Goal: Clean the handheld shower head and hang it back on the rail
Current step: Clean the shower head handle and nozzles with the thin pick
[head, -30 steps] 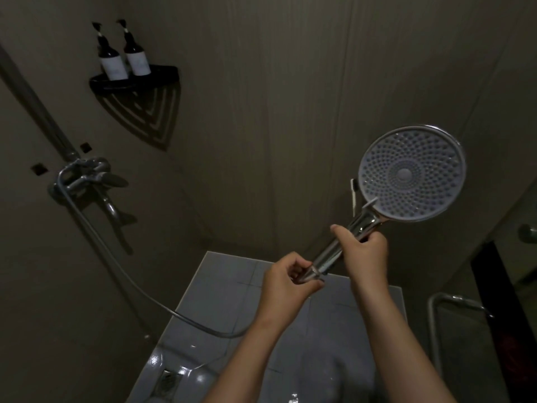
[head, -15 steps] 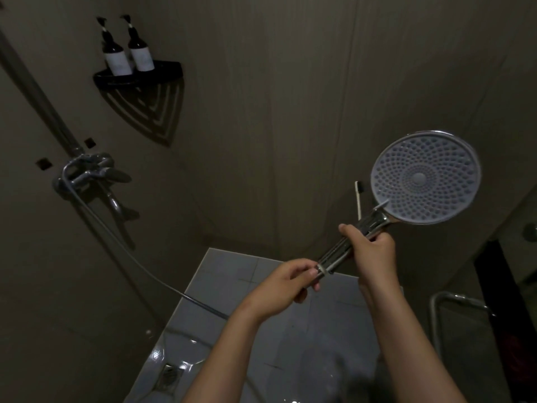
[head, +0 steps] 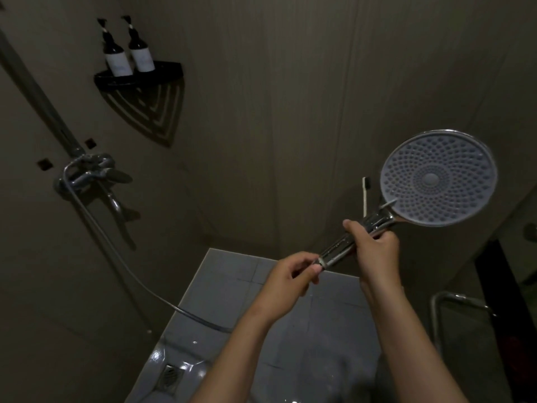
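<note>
The round chrome shower head (head: pixel 438 178) is held up at the right, its grey nozzle face turned toward me. My right hand (head: pixel 374 251) grips the upper part of its shiny handle, together with a white toothbrush (head: pixel 365 196) that sticks up beside the head. My left hand (head: pixel 290 279) pinches the handle's lower end, where the hose joins. The hose (head: pixel 125 263) runs from there down and left, then up to the mixer tap (head: pixel 87 174). The rail (head: pixel 37 91) rises from the tap along the left wall.
A black corner shelf (head: pixel 139 78) carries two dark pump bottles (head: pixel 128 50) high on the wall. The wet grey tiled floor (head: pixel 232 286) has a drain (head: pixel 170 375) at the lower left. A chrome bar (head: pixel 456 301) stands at the right.
The shower head has shifted slightly right and tilted flatter. My left hand has moved from cupping the handle's end to pinching it. The view has drifted a little.
</note>
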`<state>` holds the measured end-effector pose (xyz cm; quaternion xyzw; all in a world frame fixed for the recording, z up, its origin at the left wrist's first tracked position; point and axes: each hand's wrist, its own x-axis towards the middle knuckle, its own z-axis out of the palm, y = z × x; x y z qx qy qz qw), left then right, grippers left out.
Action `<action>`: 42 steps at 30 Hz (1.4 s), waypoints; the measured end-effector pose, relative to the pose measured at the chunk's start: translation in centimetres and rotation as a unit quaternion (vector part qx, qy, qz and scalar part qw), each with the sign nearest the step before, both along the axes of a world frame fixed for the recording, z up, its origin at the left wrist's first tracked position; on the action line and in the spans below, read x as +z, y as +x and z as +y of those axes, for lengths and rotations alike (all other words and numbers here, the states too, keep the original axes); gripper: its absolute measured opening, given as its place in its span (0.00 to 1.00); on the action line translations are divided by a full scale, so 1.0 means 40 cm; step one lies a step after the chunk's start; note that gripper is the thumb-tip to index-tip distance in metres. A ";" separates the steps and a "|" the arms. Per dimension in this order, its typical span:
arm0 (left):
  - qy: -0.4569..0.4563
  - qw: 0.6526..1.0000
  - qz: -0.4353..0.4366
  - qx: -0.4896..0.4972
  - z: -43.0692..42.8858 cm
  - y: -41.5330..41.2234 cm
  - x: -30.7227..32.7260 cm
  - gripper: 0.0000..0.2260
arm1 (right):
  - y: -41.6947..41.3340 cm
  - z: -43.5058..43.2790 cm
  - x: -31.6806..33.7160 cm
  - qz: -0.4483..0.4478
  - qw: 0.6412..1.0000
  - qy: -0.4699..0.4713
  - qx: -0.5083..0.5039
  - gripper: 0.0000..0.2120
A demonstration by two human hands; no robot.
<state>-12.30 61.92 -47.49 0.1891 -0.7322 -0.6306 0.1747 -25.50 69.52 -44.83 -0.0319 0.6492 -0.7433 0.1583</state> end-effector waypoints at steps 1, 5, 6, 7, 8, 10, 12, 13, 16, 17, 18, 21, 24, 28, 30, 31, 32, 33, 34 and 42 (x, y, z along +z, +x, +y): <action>0.005 1.000 -0.005 -0.007 0.001 0.000 0.001 0.06 | 0.001 0.000 0.001 0.006 1.000 0.000 0.003 0.17; 0.079 0.997 -0.021 -0.016 0.002 0.007 0.004 0.14 | 0.000 0.004 0.016 0.009 1.000 0.004 0.018 0.15; 0.091 0.995 -0.020 -0.018 -0.003 0.012 0.002 0.16 | -0.005 0.006 0.021 0.004 1.000 0.000 0.020 0.16; 0.090 0.996 -0.016 -0.025 -0.007 0.016 -0.001 0.16 | -0.011 0.008 0.025 0.001 1.000 -0.005 0.022 0.17; 0.088 0.996 -0.006 -0.032 -0.010 0.019 -0.003 0.16 | -0.017 0.010 0.028 0.002 1.000 -0.008 0.026 0.18; 0.087 0.995 0.011 -0.039 -0.015 0.017 -0.011 0.15 | -0.020 0.011 0.032 0.009 0.999 -0.010 0.034 0.18; 0.091 0.995 0.018 -0.033 -0.012 0.007 -0.019 0.14 | -0.013 0.008 0.030 0.015 0.999 -0.007 0.040 0.15; 0.096 0.995 0.021 -0.028 -0.009 0.002 -0.022 0.13 | -0.009 0.006 0.028 0.020 0.999 -0.003 0.042 0.13; 0.103 0.994 0.019 -0.023 -0.008 -0.006 -0.028 0.11 | 0.006 0.004 0.037 0.040 0.998 0.010 0.044 0.09; 0.095 0.995 0.011 -0.024 -0.009 -0.007 -0.028 0.12 | 0.009 0.004 0.040 0.045 0.998 0.012 0.044 0.09; 0.090 0.996 0.005 -0.026 -0.009 -0.007 -0.029 0.13 | 0.012 0.004 0.044 0.050 0.998 0.015 0.045 0.09; 0.079 0.996 0.006 -0.028 -0.010 -0.007 -0.027 0.09 | 0.019 0.006 0.062 0.072 0.996 0.041 0.045 0.10; 0.064 0.998 0.019 -0.022 -0.009 -0.005 -0.022 0.06 | 0.026 0.013 0.087 0.095 0.991 0.069 0.065 0.10; 0.083 0.995 0.043 -0.015 0.001 -0.008 -0.018 0.05 | 0.040 0.014 0.113 0.127 0.982 0.108 0.089 0.10; 0.093 0.994 0.053 -0.010 0.006 -0.012 -0.017 0.07 | 0.046 0.012 0.121 0.131 0.978 0.126 0.098 0.09; 0.091 0.994 0.054 -0.004 0.006 -0.013 -0.016 0.08 | 0.048 0.011 0.124 0.130 0.976 0.137 0.105 0.09; 0.087 0.995 0.055 0.002 0.007 -0.013 -0.013 0.08 | 0.051 0.010 0.128 0.128 0.975 0.147 0.112 0.09; 0.082 0.995 0.055 0.009 0.007 -0.014 -0.011 0.08 | 0.053 0.010 0.132 0.126 0.973 0.156 0.118 0.10; 0.079 0.995 0.056 0.019 0.010 -0.015 -0.008 0.09 | 0.055 0.011 0.137 0.127 0.970 0.164 0.123 0.11; -0.003 0.993 0.044 0.105 0.028 -0.023 0.005 0.14 | 0.070 0.016 0.163 0.137 0.963 0.191 0.134 0.13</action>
